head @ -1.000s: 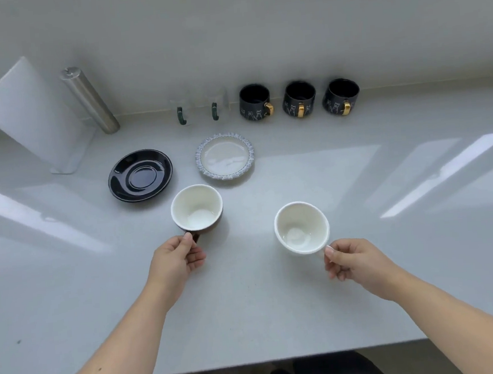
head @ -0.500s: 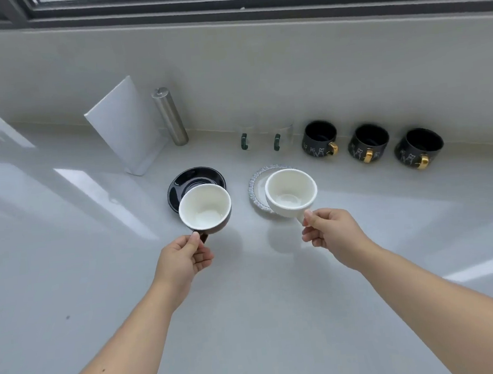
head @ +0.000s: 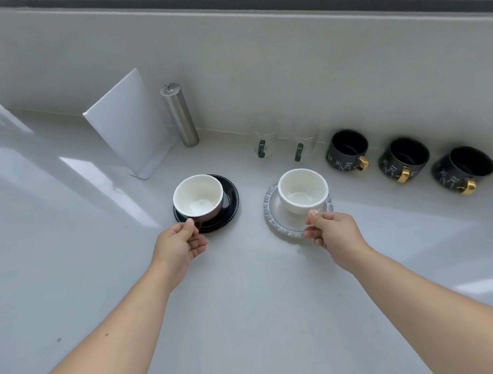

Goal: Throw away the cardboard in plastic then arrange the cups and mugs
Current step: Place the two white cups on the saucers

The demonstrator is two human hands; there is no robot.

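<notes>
Pale grey countertop (head: pixel 249 319) spans the whole view, both bare forearms extended over it. White upright panel (head: pixel 126 122) leans at the back wall, well beyond the left hand (head: pixel 180 245) and to its left; a brushed-metal cylinder (head: pixel 180 115) stands upright just beside the panel.

Three black mugs with gold handles stand in a row at the wall, beyond and to the right of the right hand (head: pixel 336 234): first mug (head: pixel 347 151), second mug (head: pixel 402 156), third mug (head: pixel 462 168). All upright, handles toward the viewer. Two clear glass cups with green handles, first glass cup (head: pixel 265 141) and second glass cup (head: pixel 307 146), stand left of that row, directly beyond the right hand.

Black saucer (head: pixel 230 201) lies just beyond the left hand. Brown cup with white interior (head: pixel 198 198) is over it, upright; contact with the saucer cannot be confirmed. Left hand is closed on the cup's handle, thumb on top, fingers curled beneath.

White saucer with patterned grey rim (head: pixel 272 214) lies just beyond the right hand. White cup (head: pixel 303 189) sits over its centre, upright; seating likewise unconfirmed. Right hand pinches this cup's handle, thumb and fingers together.

The two cup-and-saucer pairs are near each other but apart.
</notes>
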